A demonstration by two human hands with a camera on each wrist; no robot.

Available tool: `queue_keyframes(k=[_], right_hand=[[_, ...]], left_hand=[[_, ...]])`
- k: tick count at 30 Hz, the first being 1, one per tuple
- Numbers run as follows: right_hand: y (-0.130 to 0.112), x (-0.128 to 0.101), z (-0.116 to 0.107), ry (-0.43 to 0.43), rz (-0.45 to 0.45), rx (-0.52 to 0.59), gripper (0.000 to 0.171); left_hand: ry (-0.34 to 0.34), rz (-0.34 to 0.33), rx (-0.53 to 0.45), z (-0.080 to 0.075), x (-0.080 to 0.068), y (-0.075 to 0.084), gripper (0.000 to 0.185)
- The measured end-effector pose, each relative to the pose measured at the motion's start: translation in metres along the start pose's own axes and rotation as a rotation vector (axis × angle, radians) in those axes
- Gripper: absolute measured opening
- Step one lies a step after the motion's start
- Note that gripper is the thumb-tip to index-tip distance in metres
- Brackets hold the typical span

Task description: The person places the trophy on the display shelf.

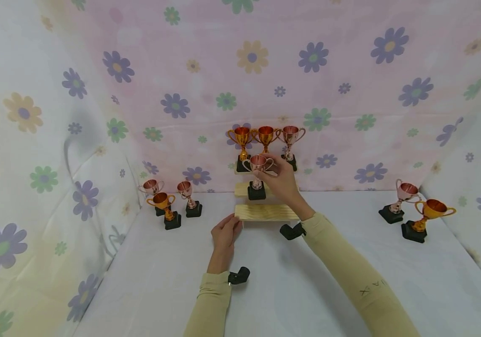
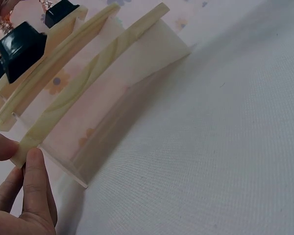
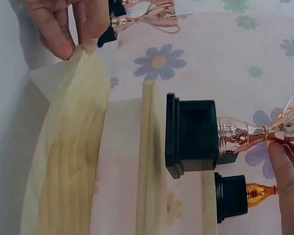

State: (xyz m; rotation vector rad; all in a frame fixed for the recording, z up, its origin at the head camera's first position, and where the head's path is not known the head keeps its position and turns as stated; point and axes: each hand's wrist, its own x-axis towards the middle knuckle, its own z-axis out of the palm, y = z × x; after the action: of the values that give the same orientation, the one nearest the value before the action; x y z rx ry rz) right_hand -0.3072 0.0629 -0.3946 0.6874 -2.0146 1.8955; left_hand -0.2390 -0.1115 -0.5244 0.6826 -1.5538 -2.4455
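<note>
Centrally, against the floral back wall [image 1: 350, 93]: wooden stepped stand [image 1: 265, 212], three tiers. Left hand [image 1: 225, 236] pinching the lowest step's left end, thumb and fingertips [image 2: 34, 171] on the edge. Right hand [image 1: 282, 180] grasping a rose-coloured trophy [image 1: 258, 175] by cup and stem, black base set on the middle step. Top step: three trophies [image 1: 265, 140] in a row, filling it. Middle step open either side of the held trophy; lowest step bare. Left group [image 1: 170, 201]: three trophies near the side wall. Right group [image 1: 413, 210]: two trophies. Wide bare tabletop [image 1: 307, 290] toward the near edge, between both groups.
</note>
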Motion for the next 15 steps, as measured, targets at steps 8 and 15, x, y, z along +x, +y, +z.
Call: queue_keyframes(k=[8, 15], right_hand=[[-0.015, 0.014, 0.015, -0.089, 0.043, -0.032, 0.048], [0.016, 0.025, 0.023, -0.079, 0.043, -0.023, 0.051]], left_hand=[[-0.006, -0.022, 0.006, -0.001, 0.000, 0.001, 0.034], [-0.003, -0.016, 0.011, -0.001, -0.001, 0.001, 0.033]])
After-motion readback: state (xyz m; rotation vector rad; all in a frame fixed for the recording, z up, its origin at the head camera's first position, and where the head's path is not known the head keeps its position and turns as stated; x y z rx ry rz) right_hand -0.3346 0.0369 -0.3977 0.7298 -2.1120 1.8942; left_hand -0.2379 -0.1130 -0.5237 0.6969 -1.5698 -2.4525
